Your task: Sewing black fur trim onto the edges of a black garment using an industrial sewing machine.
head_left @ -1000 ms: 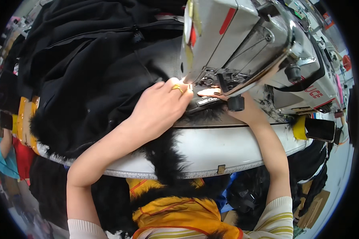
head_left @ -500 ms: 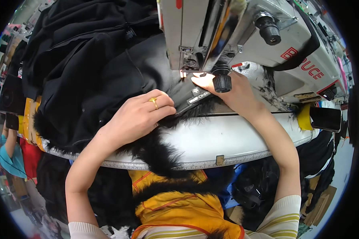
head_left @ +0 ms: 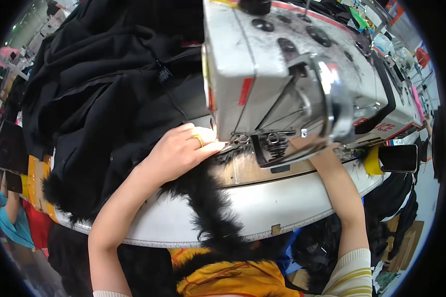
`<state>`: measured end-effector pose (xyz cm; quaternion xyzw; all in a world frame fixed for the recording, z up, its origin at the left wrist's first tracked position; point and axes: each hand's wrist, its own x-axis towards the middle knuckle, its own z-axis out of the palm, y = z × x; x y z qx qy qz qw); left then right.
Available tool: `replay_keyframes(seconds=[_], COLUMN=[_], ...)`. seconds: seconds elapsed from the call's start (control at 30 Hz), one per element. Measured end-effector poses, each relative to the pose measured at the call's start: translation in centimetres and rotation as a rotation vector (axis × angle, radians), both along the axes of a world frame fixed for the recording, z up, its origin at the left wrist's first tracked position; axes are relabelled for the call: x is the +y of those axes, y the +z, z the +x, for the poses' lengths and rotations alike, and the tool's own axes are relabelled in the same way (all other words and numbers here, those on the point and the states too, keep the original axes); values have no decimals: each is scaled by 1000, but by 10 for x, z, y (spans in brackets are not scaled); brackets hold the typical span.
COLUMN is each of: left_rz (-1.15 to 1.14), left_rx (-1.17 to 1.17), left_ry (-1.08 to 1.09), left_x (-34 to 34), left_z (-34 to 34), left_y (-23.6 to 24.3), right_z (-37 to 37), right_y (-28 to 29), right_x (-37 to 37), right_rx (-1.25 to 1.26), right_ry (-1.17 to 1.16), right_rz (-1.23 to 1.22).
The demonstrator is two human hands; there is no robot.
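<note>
A black garment (head_left: 109, 99) with shaggy black fur trim (head_left: 210, 208) lies over the sewing bed. My left hand (head_left: 183, 151), wearing a gold ring, has its fingers pressed together on the garment's edge, just left of the machine's presser area. The white sewing machine (head_left: 262, 94) stands over the cloth; its head hides the needle and the sewn spot. Only the back part of my right hand (head_left: 318, 151) shows at the right of the machine head, low behind its metal parts. Its fingers are hidden, and so is whatever they touch.
A white table edge (head_left: 262, 203) with a ruler strip curves in front of me. At the right a dark phone-like device (head_left: 399, 158) sits beside yellow tape. Orange-yellow fabric (head_left: 228, 279) covers my lap. Another person in a blue top (head_left: 15, 222) is at far left.
The view has shifted, so the machine head now looks larger and covers more. The printed label on the cloth and my right fingers have gone out of sight. My left hand still holds the edge.
</note>
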<state>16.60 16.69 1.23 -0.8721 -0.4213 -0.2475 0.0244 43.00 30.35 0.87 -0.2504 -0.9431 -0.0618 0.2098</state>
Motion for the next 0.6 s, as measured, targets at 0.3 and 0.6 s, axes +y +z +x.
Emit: replay_keyframes(seconds=[0.3,0.6], left_rz=[122,-66], left_rx=[181,9], left_ry=[17,63], left_x=[4,1], left_z=[0,3], left_y=[0,11], right_z=[-1,-12], right_y=[-2,6], right_x=[-2,-11], right_rx=[-55,-263], right_ry=[-82,-227], right_rz=[-16,-194])
